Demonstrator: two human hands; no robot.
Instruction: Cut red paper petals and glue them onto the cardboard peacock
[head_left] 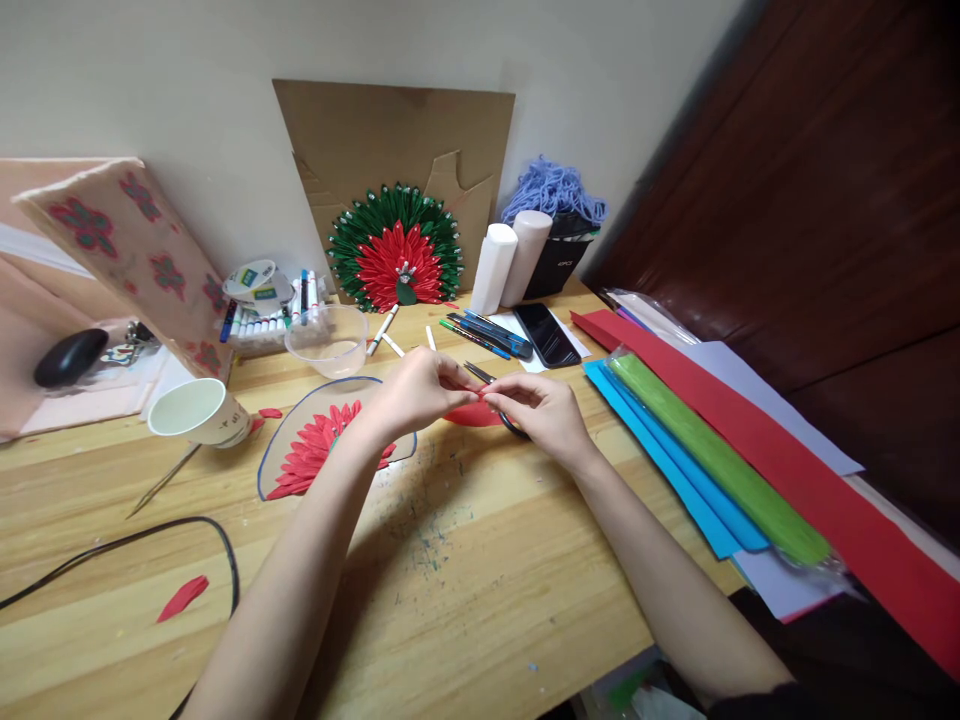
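Observation:
My left hand (417,392) and my right hand (546,412) meet over the table, fingertips pinched on a small piece of red crepe paper (481,393). Beneath them lies a larger piece of red paper (474,414). Scissors (514,427) rest by my right hand, partly hidden by it. Left of the hands is a rounded cardboard base (279,452), outlined in blue and covered with red paper petals (313,447); my left forearm hides part of it. One loose red petal (183,598) lies at the front left.
A finished-looking green and red paper peacock (401,250) leans on a cardboard sheet (352,130). A paper cup (199,412), plastic bowl (327,340) and black cable (229,545) are on the left. Behind are pens (487,333) and a phone (546,334); coloured paper (750,420) lies right.

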